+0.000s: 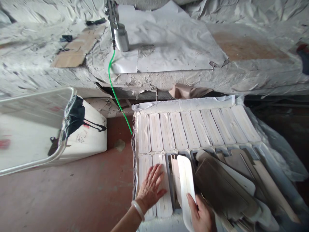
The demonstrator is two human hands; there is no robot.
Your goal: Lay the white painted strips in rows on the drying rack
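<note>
The left grip [151, 187] is resting flat, holding nothing, on a laid slat [165, 203]; the right grip [201, 216] is clasping a white slat [186, 178]. Beyond them the row [193, 129] is sitting full; alongside, the pile [224, 187] is waiting.

We find no writing here that we can read. The white bin [96, 141] at the left bears red marks and dark scribbles, too blurred for us to make out.

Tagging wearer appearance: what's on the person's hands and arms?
Both bare, no gloves. The left hand has a plain white ring-shaped bangle at its wrist. The right hand shows no jewellery. No sleeve on the visible left forearm.
</note>
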